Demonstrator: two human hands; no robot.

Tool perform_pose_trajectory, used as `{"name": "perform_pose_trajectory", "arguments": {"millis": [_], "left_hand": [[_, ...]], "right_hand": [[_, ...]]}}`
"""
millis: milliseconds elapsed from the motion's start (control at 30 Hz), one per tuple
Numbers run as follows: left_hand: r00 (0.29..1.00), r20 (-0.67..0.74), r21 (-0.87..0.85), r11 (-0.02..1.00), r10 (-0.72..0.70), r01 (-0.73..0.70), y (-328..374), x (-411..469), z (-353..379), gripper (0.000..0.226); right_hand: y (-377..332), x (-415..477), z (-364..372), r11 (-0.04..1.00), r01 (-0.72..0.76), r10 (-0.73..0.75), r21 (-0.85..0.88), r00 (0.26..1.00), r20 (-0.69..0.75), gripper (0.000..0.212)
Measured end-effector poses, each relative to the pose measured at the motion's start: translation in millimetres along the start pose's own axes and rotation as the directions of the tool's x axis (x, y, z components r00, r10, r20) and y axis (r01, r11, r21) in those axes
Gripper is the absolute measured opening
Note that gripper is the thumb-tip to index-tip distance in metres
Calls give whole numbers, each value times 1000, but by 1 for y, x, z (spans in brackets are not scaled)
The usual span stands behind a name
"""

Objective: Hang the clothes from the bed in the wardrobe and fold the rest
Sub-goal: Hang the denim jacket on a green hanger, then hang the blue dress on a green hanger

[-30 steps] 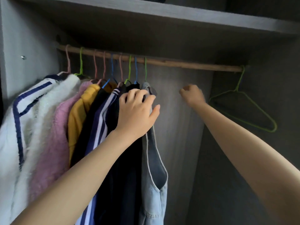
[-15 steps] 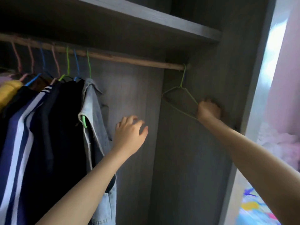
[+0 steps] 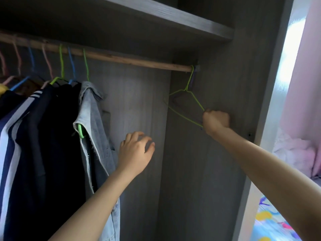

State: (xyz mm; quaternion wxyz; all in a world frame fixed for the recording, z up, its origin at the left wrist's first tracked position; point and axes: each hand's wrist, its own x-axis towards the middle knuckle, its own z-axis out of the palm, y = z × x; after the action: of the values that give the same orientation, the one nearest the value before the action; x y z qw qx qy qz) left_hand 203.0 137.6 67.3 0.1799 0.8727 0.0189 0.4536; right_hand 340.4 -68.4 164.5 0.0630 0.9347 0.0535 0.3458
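The rail [image 3: 132, 59] ran bare from the denim garment [image 3: 92, 119] to the wardrobe's right wall [image 3: 217, 171], which left an open gap under the shelf [image 3: 173, 20]. My right hand [image 3: 216, 121] was fisted round the lower right corner of the empty green hanger [image 3: 196, 100], which hung by its hook at the rail's far right end. My left hand [image 3: 135, 153] hovered loosely open in the gap, holding nothing, just beside the denim. The hanger was thin wire, the rail pale round wood, the panels grey and grained. Dark striped clothes [image 3: 26, 136] crowded the left.
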Motion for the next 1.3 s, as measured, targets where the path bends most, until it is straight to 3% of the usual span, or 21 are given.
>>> {"name": "perform_pose_trajectory", "arguments": {"millis": [133,300,433,567,667,833,900,1000,1100,1300], "left_hand": [[999,29,-11,1000,-14,14,-3,0,-1,47],[1000,-3,-25,1000,0,0,-7,2,2,27],[1000,-17,-23,1000,19,-20,-7,4,5,31],[998,-51,-26,999,34,-35,-4,2,15,24],[998,-53,-10,999,37,-38,-2,-1,27,40],[997,-6,27,997,-78,78,2,-2,42,66],[996,-8,45,995,-91,91,6,-5,48,71],[993,-48,26,993,-111,112,9,-10,52,78],[984,-107,-1,990,-141,142,15,-22,62,73],[961,-274,12,999,47,-45,26,-72,82,42]], "right_hand": [[0,3,-6,999,4,-5,-35,999,-41,28],[1,5,-8,999,7,-11,-39,996,-93,38],[3,1,-12,995,76,-83,-58,988,-130,49],[4,-17,-15,985,151,-161,-83,978,-132,41],[8,-38,-16,971,218,-232,-97,960,-160,28],[26,-87,-16,938,333,-341,-98,937,-81,28],[46,-111,-16,916,382,-400,-124,898,-185,23],[67,-139,-2,841,519,-521,-155,698,-491,9],[86,-162,20,782,615,-557,-101,616,-556,24],[163,-186,62,701,709,-606,-79,534,-590,14]]}}
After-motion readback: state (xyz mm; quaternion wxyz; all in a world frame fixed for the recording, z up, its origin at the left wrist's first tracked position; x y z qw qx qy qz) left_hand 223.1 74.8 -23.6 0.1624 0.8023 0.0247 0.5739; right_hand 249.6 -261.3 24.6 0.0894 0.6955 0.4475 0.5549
